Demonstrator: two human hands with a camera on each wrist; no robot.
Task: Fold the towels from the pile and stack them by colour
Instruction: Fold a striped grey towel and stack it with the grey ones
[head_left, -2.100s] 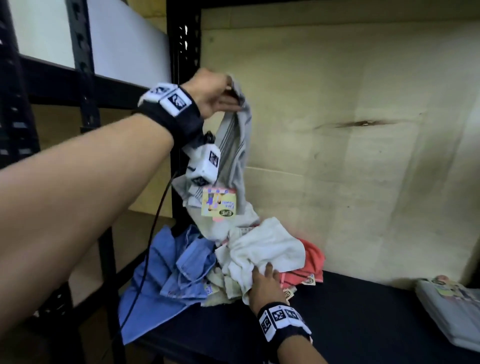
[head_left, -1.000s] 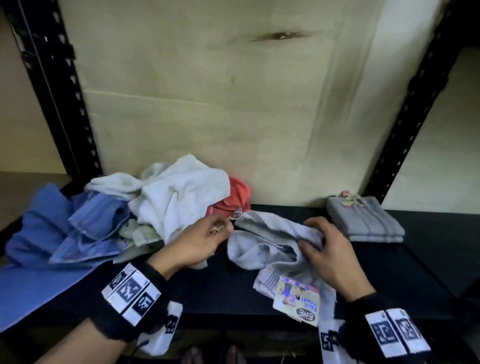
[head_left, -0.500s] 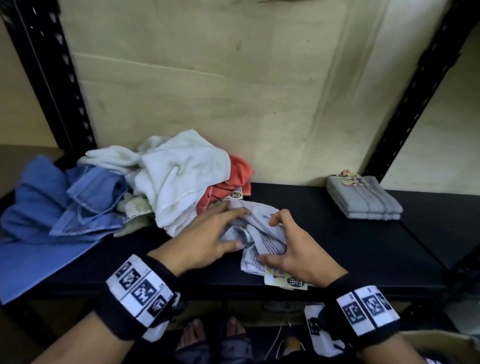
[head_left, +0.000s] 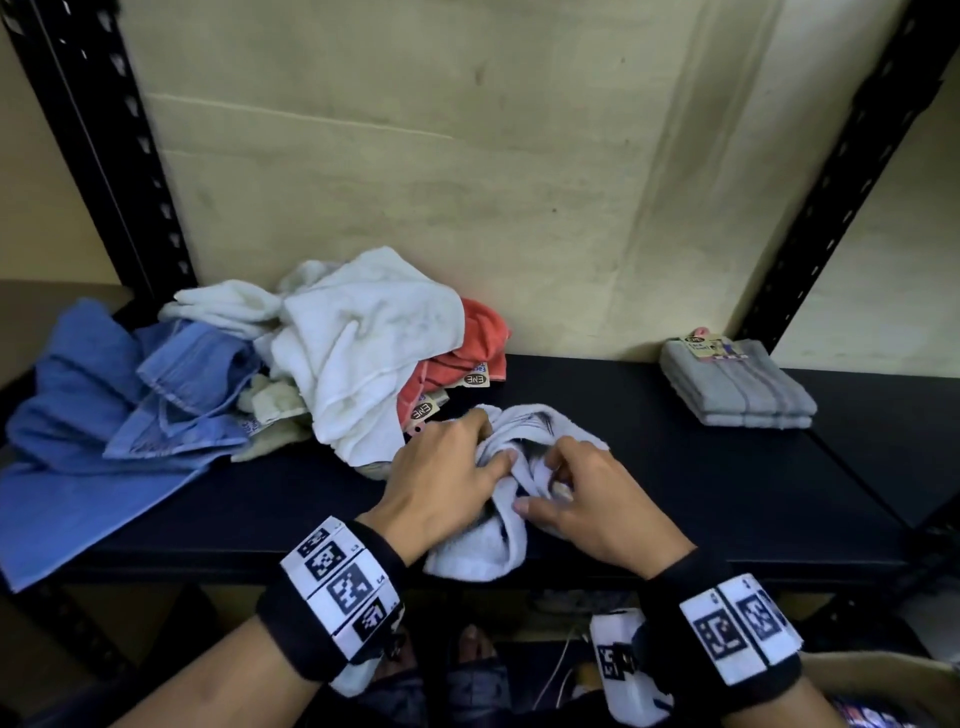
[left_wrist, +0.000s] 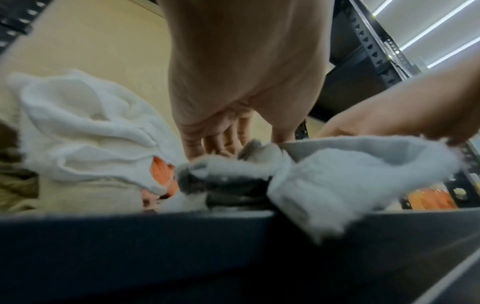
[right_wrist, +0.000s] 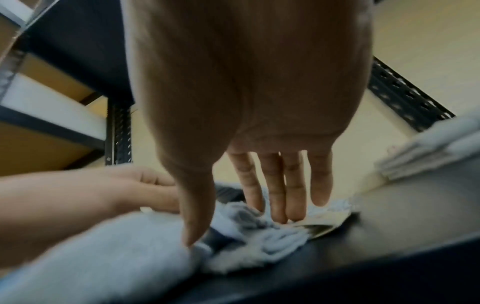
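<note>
1 dark shelf (head_left: 649, 415), beige wall (head_left: 519, 156)

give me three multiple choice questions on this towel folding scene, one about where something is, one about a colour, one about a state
1. Where does the folded grey stack sit on the shelf?
A. at the right, near the back wall
B. on top of the unfolded pile
C. at the left edge, hanging off

2. What colour is the towel draped over the shelf's left front edge?
A. green
B. blue
C. black

3. What state is the grey towel under the hands in?
A. crumpled, with both hands gripping it
B. folded flat and let go
C. held up in the air by one hand

Answers
1. A: the stack stands apart, beside the right post.
2. B: the head view shows blue cloth spilling past the edge.
3. A: the left hand and right hand both pinch bunched folds on the shelf.
</note>
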